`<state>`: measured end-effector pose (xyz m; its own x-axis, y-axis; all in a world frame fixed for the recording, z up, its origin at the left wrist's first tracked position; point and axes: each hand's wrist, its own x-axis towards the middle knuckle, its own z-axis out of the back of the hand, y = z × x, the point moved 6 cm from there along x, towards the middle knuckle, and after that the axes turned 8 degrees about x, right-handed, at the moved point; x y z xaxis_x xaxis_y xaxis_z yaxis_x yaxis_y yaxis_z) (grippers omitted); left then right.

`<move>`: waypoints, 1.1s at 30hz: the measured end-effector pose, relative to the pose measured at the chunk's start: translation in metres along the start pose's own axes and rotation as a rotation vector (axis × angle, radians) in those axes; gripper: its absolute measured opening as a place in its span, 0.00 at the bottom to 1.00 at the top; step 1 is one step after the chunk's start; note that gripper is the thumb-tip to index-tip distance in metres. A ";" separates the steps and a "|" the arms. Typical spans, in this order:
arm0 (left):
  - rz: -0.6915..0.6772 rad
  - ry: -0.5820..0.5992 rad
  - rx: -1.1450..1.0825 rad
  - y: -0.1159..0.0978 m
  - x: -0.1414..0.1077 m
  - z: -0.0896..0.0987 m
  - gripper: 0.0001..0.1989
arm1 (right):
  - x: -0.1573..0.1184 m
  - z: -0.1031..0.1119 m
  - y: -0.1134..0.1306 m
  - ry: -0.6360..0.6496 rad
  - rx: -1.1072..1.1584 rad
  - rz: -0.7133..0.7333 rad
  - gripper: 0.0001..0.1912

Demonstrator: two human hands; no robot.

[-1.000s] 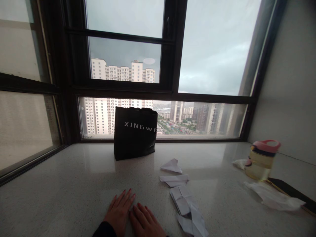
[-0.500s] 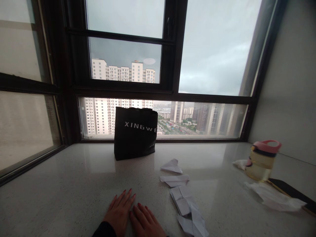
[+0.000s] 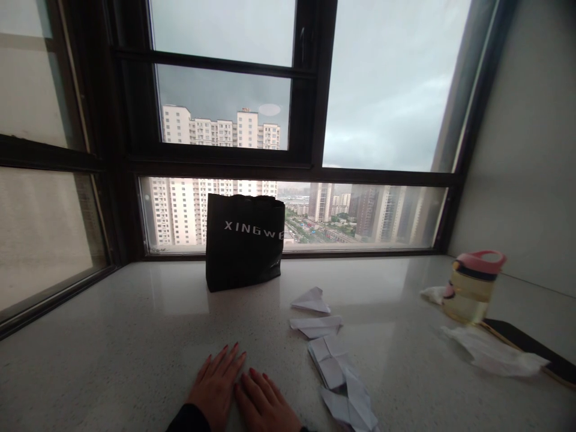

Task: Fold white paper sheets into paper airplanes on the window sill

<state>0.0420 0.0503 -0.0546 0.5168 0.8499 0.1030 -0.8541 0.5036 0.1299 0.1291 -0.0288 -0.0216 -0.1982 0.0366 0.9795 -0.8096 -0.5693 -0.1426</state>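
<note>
My left hand (image 3: 216, 384) lies flat on the speckled white sill (image 3: 112, 360), palm down with its fingers spread. Close beside it on the right, my right hand (image 3: 265, 402) also rests palm down, its fingers stretched out. Neither holds anything. Folded white papers run in a line to the right of my hands: a pointed one (image 3: 312, 300), a narrow one (image 3: 317, 326), a squarish one (image 3: 330, 360) and a crossed one (image 3: 351, 405) nearest me.
A black bag (image 3: 245, 246) with white letters stands near the window. On the right are a bottle (image 3: 470, 294) with a pink lid, crumpled tissue (image 3: 499, 354) and a dark flat phone-like object (image 3: 526, 345). Dark window frames (image 3: 297, 173) border the sill.
The whole view has shifted slightly, so the bag, papers and bottle appear a little further left. Both hands remain flat in the same place on the sill.
</note>
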 end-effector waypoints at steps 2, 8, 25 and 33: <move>0.000 -0.009 -0.008 0.000 0.000 -0.001 0.28 | 0.000 0.000 0.000 -0.005 -0.004 0.002 0.26; 0.000 -0.046 -0.015 0.002 0.001 -0.007 0.28 | 0.000 0.000 0.000 0.015 -0.003 0.014 0.25; 0.016 -0.029 -0.034 0.001 0.000 0.000 0.27 | -0.046 -0.026 -0.005 0.271 -0.013 0.154 0.16; 0.008 -0.036 -0.013 0.001 0.001 -0.002 0.27 | -0.039 -0.021 -0.005 0.186 0.000 0.129 0.18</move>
<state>0.0412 0.0518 -0.0567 0.5113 0.8480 0.1397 -0.8589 0.4988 0.1161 0.1295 -0.0104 -0.0617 -0.3990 0.1143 0.9098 -0.7707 -0.5793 -0.2652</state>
